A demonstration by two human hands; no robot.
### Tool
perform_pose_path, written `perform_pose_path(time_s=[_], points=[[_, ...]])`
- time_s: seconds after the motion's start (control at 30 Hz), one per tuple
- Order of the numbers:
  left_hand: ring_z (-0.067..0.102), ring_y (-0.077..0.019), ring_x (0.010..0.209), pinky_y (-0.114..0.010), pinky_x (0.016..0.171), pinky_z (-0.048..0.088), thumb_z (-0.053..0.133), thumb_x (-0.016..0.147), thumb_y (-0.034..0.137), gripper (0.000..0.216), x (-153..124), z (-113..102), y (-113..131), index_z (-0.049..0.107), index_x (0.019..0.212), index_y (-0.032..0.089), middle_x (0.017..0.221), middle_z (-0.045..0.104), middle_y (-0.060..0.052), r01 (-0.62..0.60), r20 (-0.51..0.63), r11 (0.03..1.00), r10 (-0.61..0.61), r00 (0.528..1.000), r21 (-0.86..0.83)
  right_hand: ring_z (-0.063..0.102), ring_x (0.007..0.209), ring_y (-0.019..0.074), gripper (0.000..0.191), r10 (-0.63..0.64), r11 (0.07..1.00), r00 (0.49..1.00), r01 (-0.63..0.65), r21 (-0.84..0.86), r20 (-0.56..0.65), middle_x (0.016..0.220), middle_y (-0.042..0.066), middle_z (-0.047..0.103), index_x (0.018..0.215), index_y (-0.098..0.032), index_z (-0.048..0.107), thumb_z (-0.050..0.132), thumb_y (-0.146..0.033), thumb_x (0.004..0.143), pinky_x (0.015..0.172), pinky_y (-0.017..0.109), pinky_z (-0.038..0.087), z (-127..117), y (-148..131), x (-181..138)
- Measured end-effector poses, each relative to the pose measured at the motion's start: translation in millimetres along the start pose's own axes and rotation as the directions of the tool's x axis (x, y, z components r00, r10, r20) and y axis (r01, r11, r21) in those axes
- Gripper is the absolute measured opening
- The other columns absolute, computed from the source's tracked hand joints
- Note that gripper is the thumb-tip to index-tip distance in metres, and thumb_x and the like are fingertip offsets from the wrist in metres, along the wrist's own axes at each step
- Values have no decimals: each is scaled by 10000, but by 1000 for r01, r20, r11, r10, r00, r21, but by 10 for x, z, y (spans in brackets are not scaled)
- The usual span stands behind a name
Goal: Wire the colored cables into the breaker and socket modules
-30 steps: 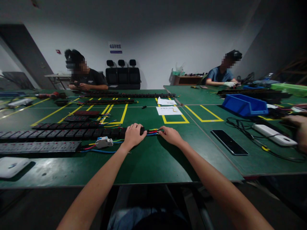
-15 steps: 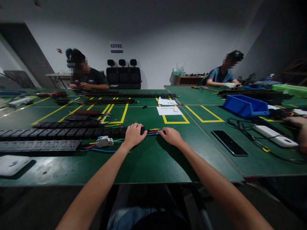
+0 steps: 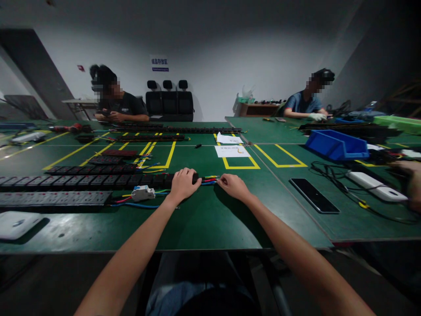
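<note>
A long black power strip (image 3: 108, 181) lies across the green table, its socket rows running off to the left. My left hand (image 3: 184, 183) is closed over its right end. Out of that end come short red, blue and yellow-green wires (image 3: 208, 180). At their tips my right hand (image 3: 233, 185) is pinched, its fingertips covering the ends; the blue and red wires run to its fingers. Nearer to me lies a grey power strip (image 3: 55, 200), and a small white circuit breaker (image 3: 143, 193) sits on the wires by its right end.
Further back lie shorter black strips (image 3: 95, 169) and white paper sheets (image 3: 232, 152). To the right are a phone (image 3: 314, 195), a blue bin (image 3: 338, 145) and a white extension socket (image 3: 376, 186) with black cable. Two people sit across the table; another person's hand (image 3: 409, 173) shows far right.
My right hand's fingertips have shifted very slightly left at the wire ends. My left hand stays on the black strip.
</note>
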State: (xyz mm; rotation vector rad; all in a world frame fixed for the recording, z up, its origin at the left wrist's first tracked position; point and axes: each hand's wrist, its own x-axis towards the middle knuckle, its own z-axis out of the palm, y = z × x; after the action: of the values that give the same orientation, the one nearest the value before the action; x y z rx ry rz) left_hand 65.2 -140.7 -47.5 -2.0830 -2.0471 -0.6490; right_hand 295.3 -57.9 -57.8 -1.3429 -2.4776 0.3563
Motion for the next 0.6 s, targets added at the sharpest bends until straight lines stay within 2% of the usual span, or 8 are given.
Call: perform_pose_path(time_s=[0.37,0.47,0.6], points=[[641,-299,1079,-464,979,490,549,980,471,325,-2,-4,-2,671,1108,199,1127,690,-119,-20,-11,1000,20,1000,4,659,747,173,252,99,966,993,-82,245,-58,798,43,741,817,-188,716,610,-375,949,628,246,377,108,7,68],[643,-294,1070,-461,983,489,546,984,478,335,-1,-2,-6,669,1116,196,1125,689,-118,-23,-8,1000,23,1000,-8,670,772,184,238,106,972,994,-97,215,-32,826,54,754,827,-193,723,593,-352,947,633,247,377,90,-13,57],[642,-292,1075,-451,980,489,543,985,486,344,2,2,-11,667,1124,197,1128,687,-115,-16,0,1000,16,1000,-7,669,784,199,266,77,993,997,-77,95,7,874,75,765,867,-196,727,532,-342,974,626,259,344,62,-60,25]])
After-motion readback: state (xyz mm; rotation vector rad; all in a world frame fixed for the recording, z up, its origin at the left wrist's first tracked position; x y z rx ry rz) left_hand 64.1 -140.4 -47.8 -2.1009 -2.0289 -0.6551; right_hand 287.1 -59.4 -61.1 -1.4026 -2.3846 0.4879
